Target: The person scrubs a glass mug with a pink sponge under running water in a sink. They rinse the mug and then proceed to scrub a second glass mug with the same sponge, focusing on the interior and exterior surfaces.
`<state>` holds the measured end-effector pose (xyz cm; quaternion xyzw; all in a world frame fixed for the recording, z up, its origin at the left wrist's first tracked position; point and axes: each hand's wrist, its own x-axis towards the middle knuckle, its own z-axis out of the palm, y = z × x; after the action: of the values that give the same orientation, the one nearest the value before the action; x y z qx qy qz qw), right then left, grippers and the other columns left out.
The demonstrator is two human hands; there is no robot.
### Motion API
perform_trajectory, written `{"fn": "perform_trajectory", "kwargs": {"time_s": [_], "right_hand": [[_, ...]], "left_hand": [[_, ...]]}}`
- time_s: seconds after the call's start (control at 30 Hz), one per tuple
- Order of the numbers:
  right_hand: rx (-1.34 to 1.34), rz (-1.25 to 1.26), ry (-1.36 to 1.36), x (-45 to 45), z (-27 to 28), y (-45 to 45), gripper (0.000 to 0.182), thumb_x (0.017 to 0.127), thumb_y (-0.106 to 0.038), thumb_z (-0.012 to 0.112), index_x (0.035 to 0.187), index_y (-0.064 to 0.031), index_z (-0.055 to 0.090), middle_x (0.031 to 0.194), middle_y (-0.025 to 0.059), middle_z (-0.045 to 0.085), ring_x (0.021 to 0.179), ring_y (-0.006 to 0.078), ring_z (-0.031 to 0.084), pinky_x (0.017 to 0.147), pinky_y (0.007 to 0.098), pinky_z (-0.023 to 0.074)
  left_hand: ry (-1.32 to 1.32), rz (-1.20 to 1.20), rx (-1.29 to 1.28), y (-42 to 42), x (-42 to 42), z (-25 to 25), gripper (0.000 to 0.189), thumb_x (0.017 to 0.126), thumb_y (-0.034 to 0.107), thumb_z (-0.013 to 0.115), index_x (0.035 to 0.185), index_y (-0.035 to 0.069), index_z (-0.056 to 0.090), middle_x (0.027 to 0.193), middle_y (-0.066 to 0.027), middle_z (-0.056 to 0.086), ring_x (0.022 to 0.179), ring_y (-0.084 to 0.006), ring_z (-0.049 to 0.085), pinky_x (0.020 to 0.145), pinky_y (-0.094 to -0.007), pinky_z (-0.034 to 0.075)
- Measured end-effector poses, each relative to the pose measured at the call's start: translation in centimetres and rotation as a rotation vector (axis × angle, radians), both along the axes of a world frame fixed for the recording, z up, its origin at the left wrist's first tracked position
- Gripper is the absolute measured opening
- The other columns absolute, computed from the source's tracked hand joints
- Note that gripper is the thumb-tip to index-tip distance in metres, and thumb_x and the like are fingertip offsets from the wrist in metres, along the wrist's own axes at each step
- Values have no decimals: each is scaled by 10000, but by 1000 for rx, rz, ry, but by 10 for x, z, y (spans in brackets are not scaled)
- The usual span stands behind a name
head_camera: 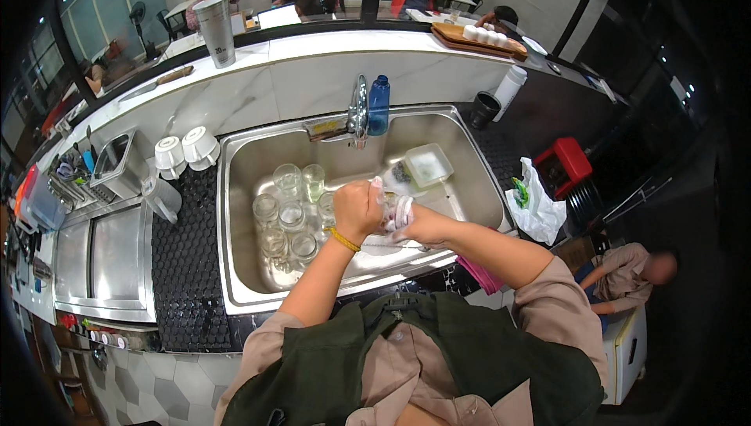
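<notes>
Over the double steel sink point(352, 276), a soapy drinking glass point(388, 206) is between my two hands. My left hand point(358, 208), with a yellow band at its wrist, is curled at the glass's left side; suds whiten its thumb. Around the other end of the glass, my right hand point(423, 226) is wrapped, with foam along its fingers. What lies inside the left palm is hidden. Several clear glasses, one of them a glass tumbler point(287, 179), stand in the left part of the sink. A square plastic tub point(429, 165) of foamy water sits behind my right hand, beside a dark scouring pad point(401, 172).
A chrome faucet point(358, 109) and a blue bottle point(379, 106) rise at the sink's back rim. White cups point(200, 147) rest upside down at left. A white plastic bag point(535, 203) lies right. A knife point(158, 81) is on the ledge. A person point(625, 276) sits at right.
</notes>
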<state>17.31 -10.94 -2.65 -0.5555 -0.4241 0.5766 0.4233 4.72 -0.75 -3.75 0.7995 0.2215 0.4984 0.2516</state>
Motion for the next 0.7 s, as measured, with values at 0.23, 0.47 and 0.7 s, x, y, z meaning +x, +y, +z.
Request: {"fn": "perform_trajectory", "kwargs": {"time_s": [0.23, 0.47, 0.7], "right_hand": [[-182, -156, 303, -7, -12, 8, 429, 665, 138, 630, 1059, -28, 594, 913, 35, 620, 854, 146, 607, 730, 263, 509], [210, -96, -249, -20, 3, 8, 455, 634, 118, 684, 1052, -40, 602, 922, 35, 629, 879, 130, 596, 765, 265, 507], [204, -364, 190, -20, -3, 9, 409, 671, 83, 704, 1050, -2, 577, 958, 29, 634, 862, 111, 592, 791, 265, 488]], "left_hand": [[-13, -117, 30, 5, -6, 0, 408, 885, 223, 434, 548, 4, 503, 553, -212, 489, 525, -414, 482, 500, -472, 373], [-8, -80, 110, 15, -11, 2, 298, 824, 171, 517, 561, 36, 554, 562, -158, 539, 549, -355, 536, 524, -433, 426], [-184, 28, 110, 26, -18, -1, 136, 802, 165, 597, 792, 30, 581, 734, -91, 568, 697, -252, 545, 660, -350, 446]]}}
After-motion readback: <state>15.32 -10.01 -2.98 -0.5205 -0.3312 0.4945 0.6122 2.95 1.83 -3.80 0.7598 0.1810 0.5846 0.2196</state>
